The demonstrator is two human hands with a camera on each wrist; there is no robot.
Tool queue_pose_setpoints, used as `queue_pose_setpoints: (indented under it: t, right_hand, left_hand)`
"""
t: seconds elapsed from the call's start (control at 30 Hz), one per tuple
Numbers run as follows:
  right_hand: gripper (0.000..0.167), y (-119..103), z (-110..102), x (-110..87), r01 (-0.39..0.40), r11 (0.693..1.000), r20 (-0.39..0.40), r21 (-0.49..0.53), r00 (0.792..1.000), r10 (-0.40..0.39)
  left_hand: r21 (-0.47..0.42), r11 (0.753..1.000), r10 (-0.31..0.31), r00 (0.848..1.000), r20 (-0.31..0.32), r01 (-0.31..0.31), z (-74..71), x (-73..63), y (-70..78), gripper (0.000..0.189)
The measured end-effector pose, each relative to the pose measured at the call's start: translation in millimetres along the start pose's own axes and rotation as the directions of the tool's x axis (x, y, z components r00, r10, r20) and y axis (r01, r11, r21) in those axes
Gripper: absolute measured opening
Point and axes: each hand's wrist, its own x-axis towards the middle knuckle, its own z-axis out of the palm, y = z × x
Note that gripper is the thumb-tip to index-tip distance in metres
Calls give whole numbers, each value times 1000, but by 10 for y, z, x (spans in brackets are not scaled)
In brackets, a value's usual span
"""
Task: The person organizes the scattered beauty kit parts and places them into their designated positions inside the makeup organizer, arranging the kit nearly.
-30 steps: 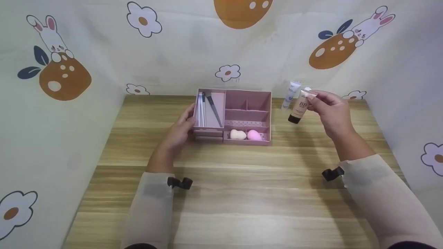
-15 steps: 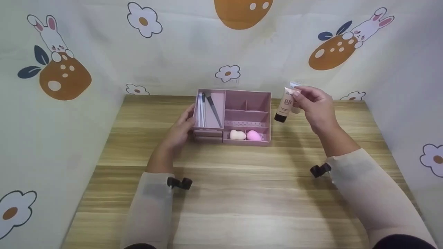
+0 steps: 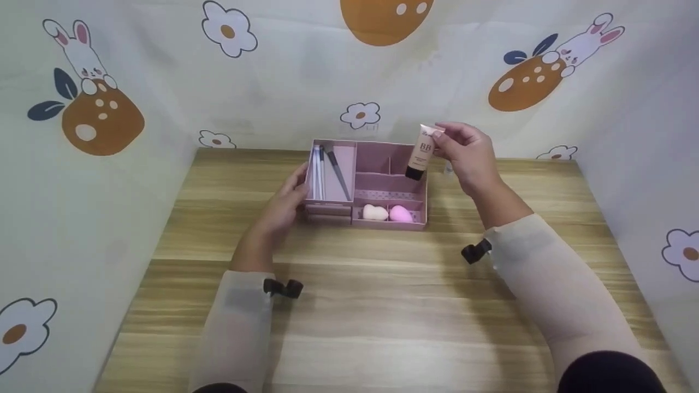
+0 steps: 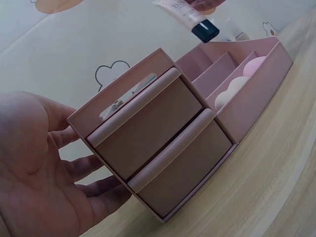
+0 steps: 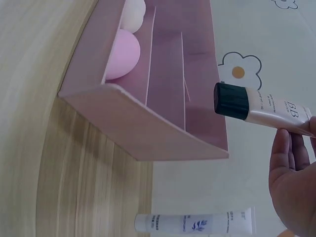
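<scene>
A beige BB cream tube with a black cap hangs cap-down from my right hand. Fingers and thumb pinch its flat crimped end. The tube is above the back right compartments of a pink desktop organizer. My left hand rests along the organizer's left side, its fingers extended against the wall in the left wrist view. Brushes lie in the left top section. A cream sponge and a pink sponge sit in the front compartments. The left wrist view shows two drawers pushed in.
A white tube with blue print stands right of the organizer, mostly behind my right hand in the head view. The wooden table ends at a patterned cloth backdrop, which also covers both sides.
My right hand has carried the BB cream tube leftward and slightly up, from beside the white tube to over the organizer. My left hand has stayed in place.
</scene>
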Motion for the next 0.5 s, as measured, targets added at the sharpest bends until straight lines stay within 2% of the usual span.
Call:
queue_pose_setpoints:
  t: [0.1, 0.33, 0.5]
  right_hand:
    - [22, 21, 102, 60, -11, 1000, 9, -19, 1000, 12]
    - [25, 55, 351, 156, -63, 988, 20, -140, 998, 66]
    - [26, 113, 554, 217, -86, 985, 21, -149, 996, 90]
  left_hand:
    - [3, 1000, 0, 1000, -2, 0, -2, -3, 3, 57]
    - [36, 999, 30, 1000, -2, -30, -4, 2, -1, 56]
    - [52, 998, 38, 999, -6, -38, -14, -1, 0, 55]
